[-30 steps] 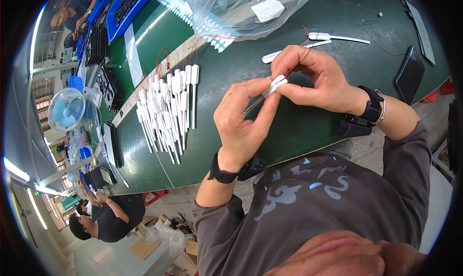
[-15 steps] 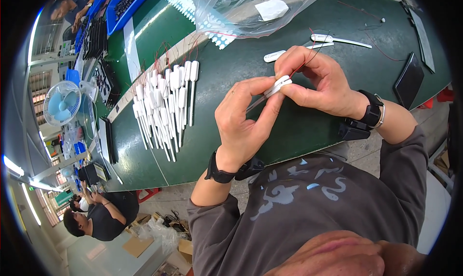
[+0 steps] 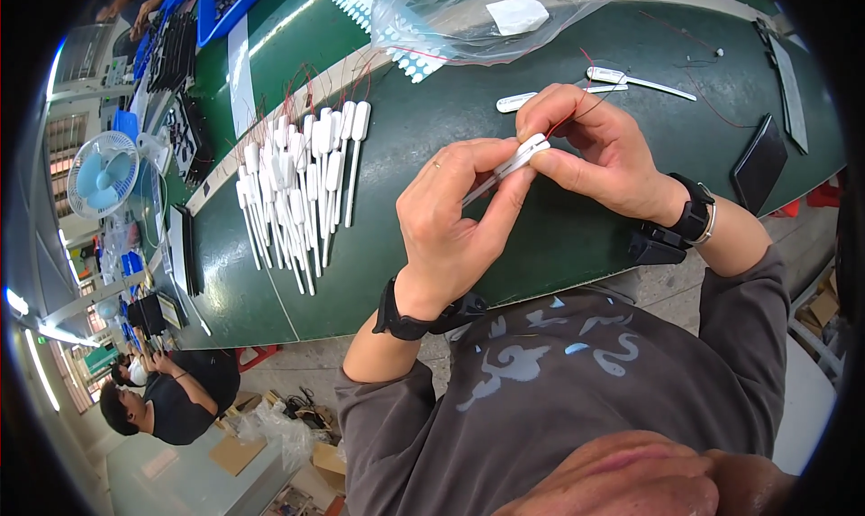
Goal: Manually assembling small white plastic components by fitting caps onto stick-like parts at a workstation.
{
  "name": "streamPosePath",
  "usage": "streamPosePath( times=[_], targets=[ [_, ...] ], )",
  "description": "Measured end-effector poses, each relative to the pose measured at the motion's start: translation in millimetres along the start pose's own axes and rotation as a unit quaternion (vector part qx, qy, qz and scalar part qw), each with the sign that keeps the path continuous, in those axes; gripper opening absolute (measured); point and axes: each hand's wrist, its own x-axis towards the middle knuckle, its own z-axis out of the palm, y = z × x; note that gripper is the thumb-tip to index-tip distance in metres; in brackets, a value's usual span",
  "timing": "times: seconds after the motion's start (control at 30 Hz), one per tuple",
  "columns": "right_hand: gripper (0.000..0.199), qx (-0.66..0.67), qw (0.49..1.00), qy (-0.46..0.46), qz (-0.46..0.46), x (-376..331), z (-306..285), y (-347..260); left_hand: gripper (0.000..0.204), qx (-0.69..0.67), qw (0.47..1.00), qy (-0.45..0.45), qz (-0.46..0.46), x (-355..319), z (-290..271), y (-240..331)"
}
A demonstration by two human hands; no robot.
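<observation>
A white stemmed piece (image 3: pixel 538 149) is held above the bench (image 3: pixel 432 119), its head pinched between both hands. Thumb and forefinger of the left hand (image 3: pixel 450 219) grip its stem side; the right hand's (image 3: pixel 602 155) fingers grip the other end, where red and dark wires (image 3: pixel 569 116) come out.

Little has changed over the last second: the grip is nearly the same, and the pile of white pieces (image 3: pixel 306 169) sits farther left in view, seemingly because the head has turned. The work on this piece therefore looks to be at the same step.

A dark line runs along the head; whether it is an open gap or a seam is hard to tell. The fingertips cover much of the head, and the left hand partly hides the stem. Beyond the right hand, one white piece (image 3: pixel 515 102) is partly hidden.
</observation>
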Motion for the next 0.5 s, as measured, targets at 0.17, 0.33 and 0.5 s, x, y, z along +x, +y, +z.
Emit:
streamPosePath(
  times=[0.17,0.33,0.5],
  targets=[
    [0.016,-0.024,0.999,-0.005,-0.03,0.1,0.5,0.9,0.021,-0.005,1.0,-0.005,-0.015,-0.1,-1.7,1.6],
    [0.014,-0.039,0.998,0.008,-0.04,0.2,2.6,1.3,0.02,0.005,1.0,-0.01,-0.017,-0.8,-1.6,-0.7],
    [0.015,-0.052,0.997,0.004,0.048,3.2,-3.6,-3.4,0.016,0.015,0.998,-0.014,-0.053,1.0,-3.0,-1.1]
  ],
)
